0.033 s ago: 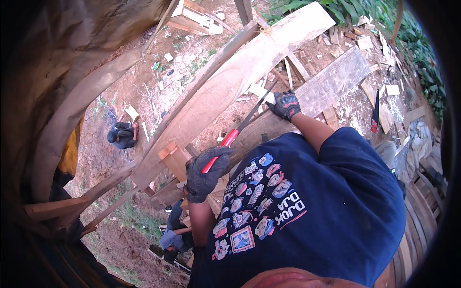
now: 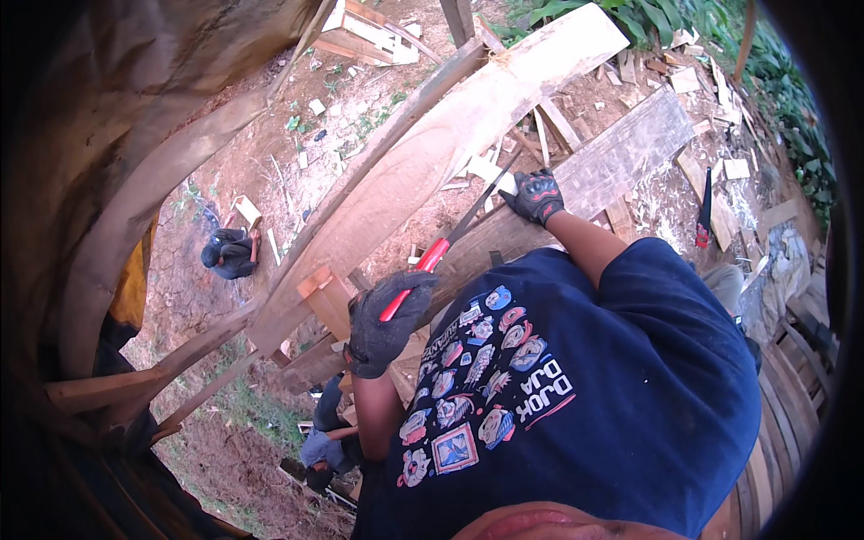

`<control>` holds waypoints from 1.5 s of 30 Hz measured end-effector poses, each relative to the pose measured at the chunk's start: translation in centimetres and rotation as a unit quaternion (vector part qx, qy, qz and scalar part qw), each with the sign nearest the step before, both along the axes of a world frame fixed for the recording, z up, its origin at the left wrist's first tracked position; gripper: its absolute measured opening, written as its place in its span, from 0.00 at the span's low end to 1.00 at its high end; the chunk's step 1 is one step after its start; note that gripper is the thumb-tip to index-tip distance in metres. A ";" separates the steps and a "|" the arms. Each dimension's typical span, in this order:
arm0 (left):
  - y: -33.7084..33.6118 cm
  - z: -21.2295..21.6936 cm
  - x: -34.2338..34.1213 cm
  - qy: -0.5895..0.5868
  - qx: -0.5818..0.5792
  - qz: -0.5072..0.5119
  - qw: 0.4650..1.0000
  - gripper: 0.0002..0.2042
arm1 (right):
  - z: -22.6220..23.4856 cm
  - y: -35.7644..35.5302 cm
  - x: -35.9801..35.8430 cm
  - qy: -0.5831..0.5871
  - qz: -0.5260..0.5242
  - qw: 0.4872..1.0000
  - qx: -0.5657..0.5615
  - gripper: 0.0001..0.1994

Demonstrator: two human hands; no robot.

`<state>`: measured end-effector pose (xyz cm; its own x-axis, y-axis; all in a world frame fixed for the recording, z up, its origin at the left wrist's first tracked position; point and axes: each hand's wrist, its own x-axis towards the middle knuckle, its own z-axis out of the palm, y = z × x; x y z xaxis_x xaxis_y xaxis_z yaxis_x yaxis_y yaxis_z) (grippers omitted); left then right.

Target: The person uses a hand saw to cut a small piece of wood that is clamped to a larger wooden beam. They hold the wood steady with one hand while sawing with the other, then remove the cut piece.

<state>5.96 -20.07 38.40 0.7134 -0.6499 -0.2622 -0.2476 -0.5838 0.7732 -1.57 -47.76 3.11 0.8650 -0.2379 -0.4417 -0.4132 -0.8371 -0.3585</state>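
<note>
Head view: saw [image 2: 436, 254] across pale block [image 2: 484, 168]
Left hand [image 2: 389, 326]: wrapped round saw handle
Right hand [image 2: 537, 196]: bent at block's end, grip unclear
Change: handle slightly nearer block

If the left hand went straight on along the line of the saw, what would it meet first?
Past the saw it grips, the left hand would probably meet the pale wood piece at the right hand, though depth here is unclear.
</note>
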 end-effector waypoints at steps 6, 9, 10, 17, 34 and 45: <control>-1.8 -4.2 -0.9 0.011 0.044 0.012 0.999 0.08 | 0.4 0.2 0.4 0.008 0.006 1.000 0.018 0.29; -0.9 -7.4 -0.9 0.022 0.025 0.007 0.999 0.14 | 0.3 0.2 0.2 0.011 0.007 1.000 0.016 0.29; -1.1 -7.3 -0.8 0.023 0.029 0.011 0.999 0.16 | 0.1 0.2 0.2 0.011 0.009 1.000 0.013 0.29; -0.5 -7.1 -1.4 0.026 0.054 -0.032 0.998 0.29 | -0.2 0.2 0.2 0.015 0.005 1.000 0.025 0.30; -0.4 -7.7 -0.5 -0.012 0.020 0.050 0.998 0.05 | -1.0 0.3 0.0 -0.013 0.001 1.000 0.014 0.29; 0.1 -9.1 -2.4 0.016 0.014 0.047 0.999 0.08 | -1.7 0.4 -0.2 -0.024 0.013 1.000 -0.004 0.28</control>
<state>3.55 -20.01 29.25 0.7616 -0.5732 -0.3024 -0.1667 -0.6242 0.7633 -1.76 -47.41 1.44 0.8913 -0.2184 -0.3973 -0.3738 -0.8498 -0.3716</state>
